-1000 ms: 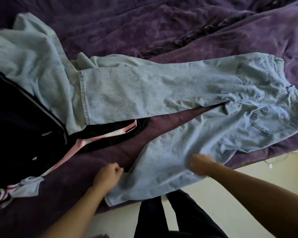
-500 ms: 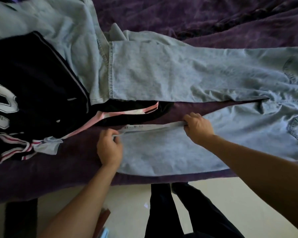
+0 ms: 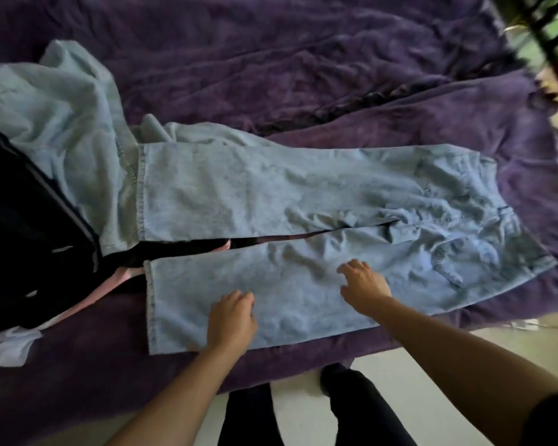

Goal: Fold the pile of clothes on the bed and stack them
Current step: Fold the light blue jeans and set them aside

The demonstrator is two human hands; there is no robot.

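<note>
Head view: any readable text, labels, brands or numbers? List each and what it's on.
None can be read.
Light blue jeans: no tag or brand patch shows; the back pocket is plain and blurred.
Black garment at the left: only a pale stripe along its edge, no letters in view.
White and pink fabric at the lower left: stripes only, too blurred for any print.
Purple bedspread: no markings.

free: bare purple blanket (image 3: 303, 59) across the upper frame and lower left | blocked: jeans (image 3: 271, 194) spread mid-frame, dark clothes (image 3: 23, 236) and pale garment (image 3: 55, 117) piled at left | narrow gap between the two legs
</note>
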